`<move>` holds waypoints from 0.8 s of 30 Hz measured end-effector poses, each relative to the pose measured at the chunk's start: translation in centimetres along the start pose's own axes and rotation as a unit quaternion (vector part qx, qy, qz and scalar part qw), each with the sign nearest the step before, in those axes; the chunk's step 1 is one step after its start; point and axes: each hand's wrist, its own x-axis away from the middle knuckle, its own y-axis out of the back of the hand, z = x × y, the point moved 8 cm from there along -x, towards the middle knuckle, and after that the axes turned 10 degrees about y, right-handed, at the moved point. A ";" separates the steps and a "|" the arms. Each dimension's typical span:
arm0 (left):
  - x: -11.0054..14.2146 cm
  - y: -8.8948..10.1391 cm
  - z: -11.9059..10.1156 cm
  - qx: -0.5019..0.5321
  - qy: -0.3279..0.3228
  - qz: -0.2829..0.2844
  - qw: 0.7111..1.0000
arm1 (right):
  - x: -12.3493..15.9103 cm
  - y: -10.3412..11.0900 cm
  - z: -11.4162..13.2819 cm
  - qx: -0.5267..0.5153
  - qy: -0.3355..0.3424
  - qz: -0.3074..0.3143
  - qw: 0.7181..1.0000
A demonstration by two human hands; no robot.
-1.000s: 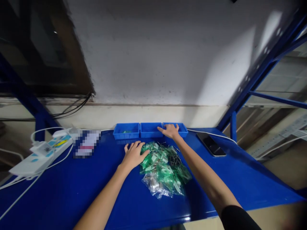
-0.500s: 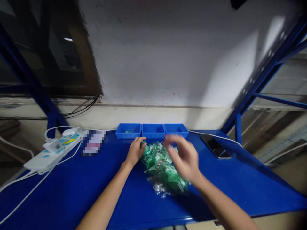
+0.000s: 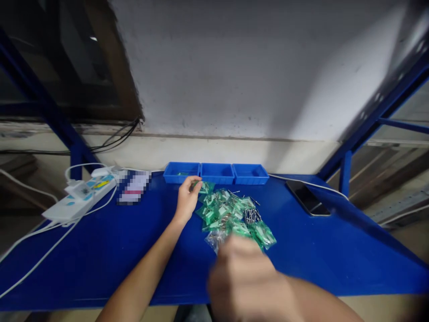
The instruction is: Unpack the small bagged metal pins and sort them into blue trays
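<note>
My left hand [image 3: 187,199] is at the left far edge of a heap of small clear-and-green plastic packets [image 3: 224,208]. Its thumb and fingers are pinched on one green packet [image 3: 207,187], just in front of the blue bins. Close to the camera, my right hand [image 3: 244,273] hangs over the near side of the heap, smeared by motion. Its fingers cannot be made out, nor whether anything is in them. Loose thin metal pieces [image 3: 251,216] lie among the packets on the right of the heap. A clear bag [image 3: 213,240] shows at the near left, partly covered by my right hand.
Three joined blue bins [image 3: 217,173] stand along the wall; the left one has small green bits inside. At the left lie a white power strip [image 3: 80,197] with cables and a blurred-out flat item [image 3: 134,188]. A phone [image 3: 307,198] rests at the right, beside a white cable.
My right hand has come off the right of the heap, towards the camera, uncovering the metal pieces. The left hand stays at the heap's left edge. The view has shifted slightly.
</note>
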 end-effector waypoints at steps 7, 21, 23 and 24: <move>3.8 -1.6 -5.0 -0.060 -0.198 0.009 0.978 | 0.6 -9.3 -14.5 -0.353 -0.370 0.175 0.841; 2.8 -4.7 1.1 0.062 0.169 0.194 0.964 | 0.3 -7.1 -15.7 -0.209 -0.127 0.039 0.969; 2.9 -4.9 1.5 0.109 0.191 0.196 0.956 | 0.3 -7.0 -14.3 -0.129 -0.053 0.056 0.989; 2.9 -4.8 1.4 0.111 0.185 0.190 0.958 | 0.3 -6.9 -13.9 -0.097 -0.035 0.057 0.993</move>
